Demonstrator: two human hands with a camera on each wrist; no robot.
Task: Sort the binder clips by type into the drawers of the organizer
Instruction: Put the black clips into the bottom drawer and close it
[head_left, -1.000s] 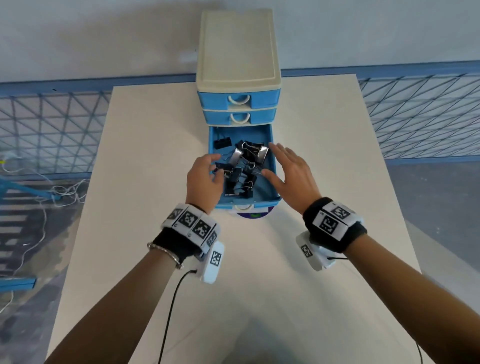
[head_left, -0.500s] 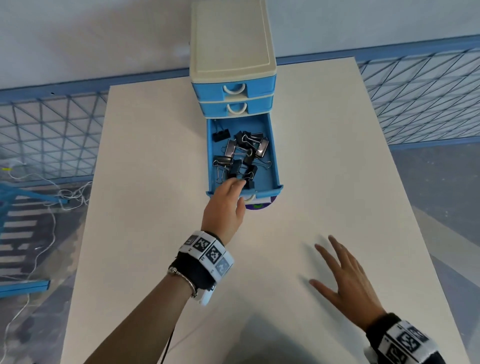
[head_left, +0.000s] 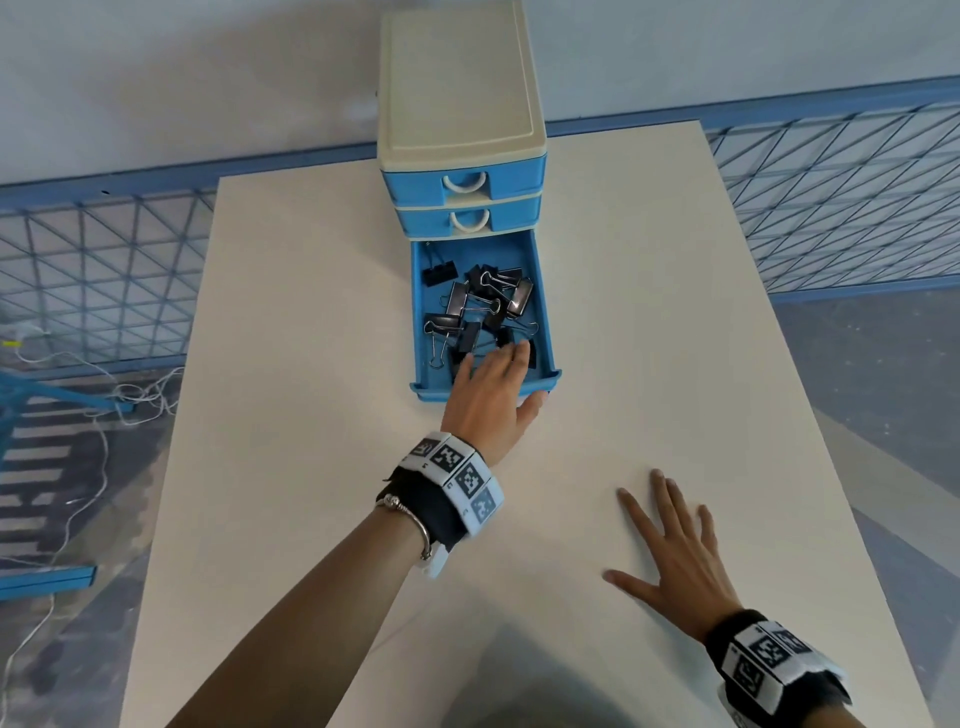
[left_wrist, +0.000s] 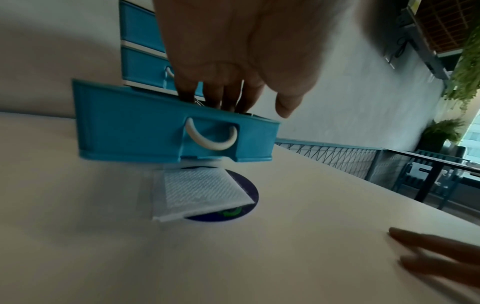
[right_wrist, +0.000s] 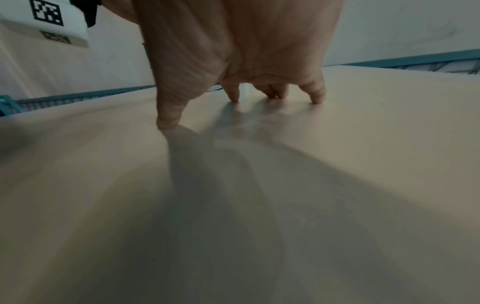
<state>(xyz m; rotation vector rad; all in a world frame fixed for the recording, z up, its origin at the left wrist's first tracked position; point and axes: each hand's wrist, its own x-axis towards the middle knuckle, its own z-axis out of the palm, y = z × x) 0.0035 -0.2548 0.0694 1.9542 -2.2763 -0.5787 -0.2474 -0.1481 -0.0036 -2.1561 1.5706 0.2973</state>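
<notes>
The cream and blue organizer (head_left: 460, 78) stands at the table's far middle, its bottom drawer (head_left: 545, 312) pulled out. Several black binder clips (head_left: 483, 296) of differing sizes lie jumbled inside. My left hand (head_left: 498, 379) reaches over the drawer's front wall (left_wrist: 130, 127), its straight fingers (left_wrist: 223, 96) dipping in among the nearest clips. The thumb (left_wrist: 285, 102) hangs outside, apart from the wall and above the white handle (left_wrist: 210, 142). Whether a clip is touched is hidden. My right hand (head_left: 670, 551) lies spread on the bare table (head_left: 311, 467), fingertips (right_wrist: 317, 98) down.
The two upper drawers (head_left: 462, 182) are closed. A white woven patch (left_wrist: 200, 193) on a dark round sticker lies on the table under the drawer's front. Blue mesh railing (head_left: 104, 275) runs behind and beside the table. Cables (head_left: 130, 395) trail on the floor at left.
My right hand has left the drawer and come down flat on the table near me. My left hand has drawn back from the clip pile to the drawer's front wall.
</notes>
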